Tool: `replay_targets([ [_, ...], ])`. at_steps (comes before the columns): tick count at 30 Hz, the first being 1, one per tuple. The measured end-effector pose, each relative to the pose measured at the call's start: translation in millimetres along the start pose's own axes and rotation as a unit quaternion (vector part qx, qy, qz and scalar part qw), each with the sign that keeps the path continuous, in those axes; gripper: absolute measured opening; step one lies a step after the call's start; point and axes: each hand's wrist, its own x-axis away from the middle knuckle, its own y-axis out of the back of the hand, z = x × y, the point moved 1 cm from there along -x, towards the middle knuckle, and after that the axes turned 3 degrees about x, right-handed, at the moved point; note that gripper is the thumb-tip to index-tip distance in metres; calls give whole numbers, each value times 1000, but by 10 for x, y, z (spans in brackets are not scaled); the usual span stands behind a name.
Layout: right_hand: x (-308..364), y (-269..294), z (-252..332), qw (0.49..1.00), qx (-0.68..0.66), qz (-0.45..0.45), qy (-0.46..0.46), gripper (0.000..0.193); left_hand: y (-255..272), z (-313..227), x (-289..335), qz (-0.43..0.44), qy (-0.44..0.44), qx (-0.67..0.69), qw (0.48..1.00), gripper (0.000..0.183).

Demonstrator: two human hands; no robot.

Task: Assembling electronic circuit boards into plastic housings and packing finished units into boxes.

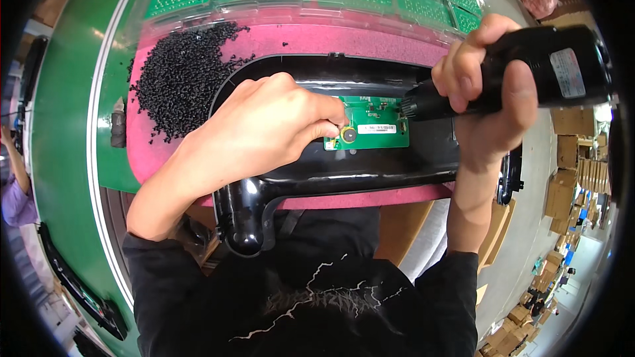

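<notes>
My right hand (pixel 486 96) is wrapped round a thick black electric screwdriver (pixel 539 59). Its ribbed front end points left and lies over the right end of a green circuit board (pixel 380 141). The board sits inside a long black plastic shell (pixel 350 173). At the board's left end, the thumb and forefinger of my left hand (pixel 264 119) are pinched together, right beside a round black buzzer (pixel 349 135). Whatever is between those fingertips is too small or hidden to make out. The driver's very tip cannot be seen clearly.
A heap of small black screws (pixel 182 82) lies on the pink mat (pixel 311 34), left of the shell. Clear trays (pixel 311 5) of green circuit boards stand along the far side. A dark stubby object (pixel 118 125) rests on the green table (pixel 73 92). Cardboard boxes (pixel 562 165) are stacked at right.
</notes>
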Motion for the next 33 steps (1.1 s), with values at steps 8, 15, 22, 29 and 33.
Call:
replay_targets([
  [8,200,-154,336,972,-214,20,91,43,9,60,90,-68,-78,36,994,11],
  [15,282,-304,543,959,-239,32,152,41,67,59,168,-104,-124,169,972,12],
  [22,271,-405,550,954,-236,77,166,43,44,71,230,-111,-193,162,961,11],
  [29,260,-460,558,958,-224,70,165,46,95,71,309,-150,-101,-18,983,9],
  [33,232,-477,485,959,-210,82,172,49,150,23,294,-200,-118,86,969,10],
])
